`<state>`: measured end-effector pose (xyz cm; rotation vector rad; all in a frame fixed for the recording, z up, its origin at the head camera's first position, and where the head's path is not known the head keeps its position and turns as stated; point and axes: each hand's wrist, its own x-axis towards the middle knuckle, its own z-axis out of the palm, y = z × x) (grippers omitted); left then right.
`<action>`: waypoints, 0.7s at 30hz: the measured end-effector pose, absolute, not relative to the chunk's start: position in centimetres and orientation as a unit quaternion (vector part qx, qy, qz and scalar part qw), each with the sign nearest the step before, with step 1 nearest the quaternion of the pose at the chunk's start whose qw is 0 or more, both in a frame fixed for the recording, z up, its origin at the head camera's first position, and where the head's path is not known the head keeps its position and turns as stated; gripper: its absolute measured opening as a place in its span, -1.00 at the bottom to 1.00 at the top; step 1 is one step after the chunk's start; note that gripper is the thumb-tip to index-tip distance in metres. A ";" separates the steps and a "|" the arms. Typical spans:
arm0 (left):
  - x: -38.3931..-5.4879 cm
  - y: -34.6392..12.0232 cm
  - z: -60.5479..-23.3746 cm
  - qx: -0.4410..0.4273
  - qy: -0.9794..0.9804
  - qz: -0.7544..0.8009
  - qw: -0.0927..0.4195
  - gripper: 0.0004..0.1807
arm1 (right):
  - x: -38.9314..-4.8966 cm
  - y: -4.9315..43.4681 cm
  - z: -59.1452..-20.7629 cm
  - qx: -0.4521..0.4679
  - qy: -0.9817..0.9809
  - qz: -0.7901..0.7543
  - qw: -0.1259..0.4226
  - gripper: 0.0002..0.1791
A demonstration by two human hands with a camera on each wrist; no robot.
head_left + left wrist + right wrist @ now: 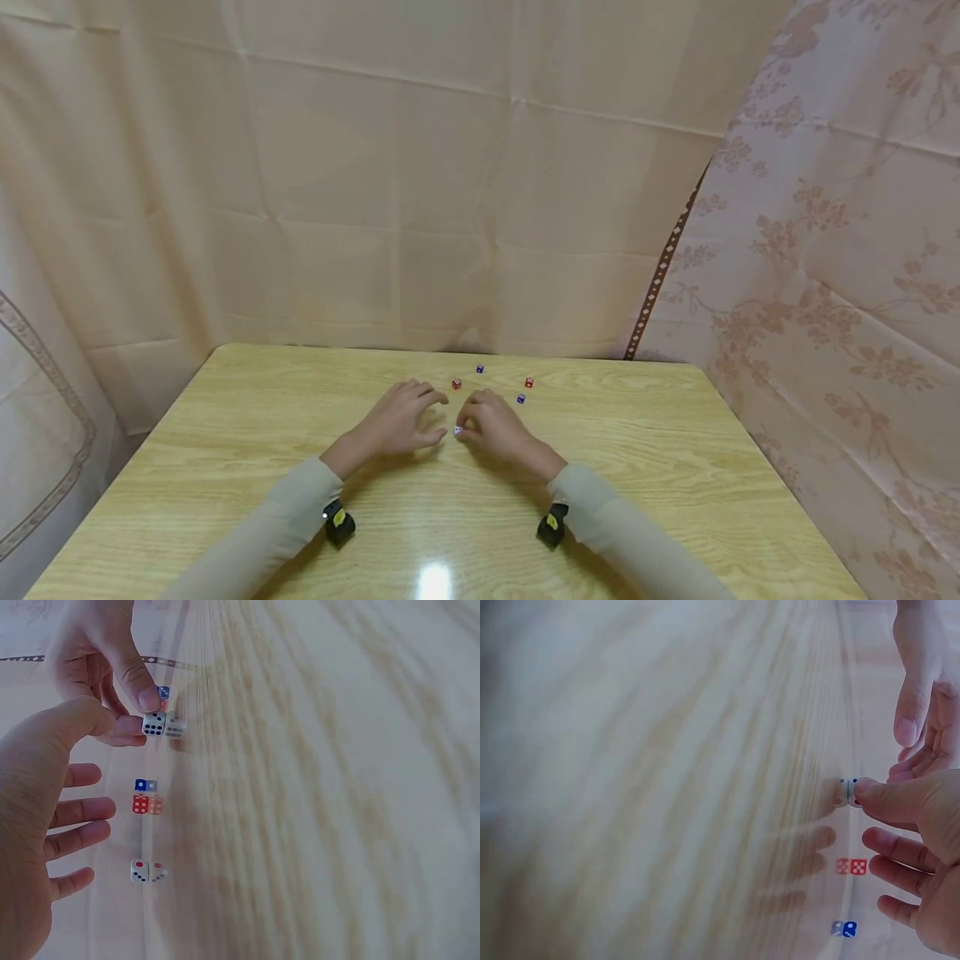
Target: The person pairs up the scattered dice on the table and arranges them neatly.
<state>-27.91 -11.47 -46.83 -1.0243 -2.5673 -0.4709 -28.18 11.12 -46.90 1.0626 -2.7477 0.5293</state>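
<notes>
Right hand point(491, 423) pinching a white die point(457, 431) at the wooden table point(637, 467).
The die sits between thumb and finger — just beside the left hand point(401, 418), whose fingers are relaxed and parted. Beyond the hands lie a left red die point(456, 384), a far blue die point(480, 368), a right red die point(529, 382) and a near blue die point(521, 398) — another white die point(139, 871) shows in the left wrist view.
</notes>
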 end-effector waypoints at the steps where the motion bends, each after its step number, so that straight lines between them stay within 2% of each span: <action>1: -27.9 -11.5 -46.8 -0.361 -0.903 -0.166 0.166 -0.52 | -28.2 11.0 -46.9 0.354 -0.915 0.179 0.071 -0.88; 10: -27.5 -12.0 -47.1 -0.377 -0.894 -0.166 0.178 -0.61 | -27.9 10.2 -47.1 0.360 -0.914 0.178 0.063 -0.87; 17: -27.3 -12.3 -47.2 -0.373 -0.899 -0.187 0.131 -0.69 | -27.6 9.5 -47.0 0.367 -0.910 0.177 0.075 -0.86; 21: -27.1 -12.4 -47.2 -0.379 -0.896 -0.194 0.129 -0.73 | -27.4 9.2 -46.9 0.370 -0.909 0.179 0.076 -0.86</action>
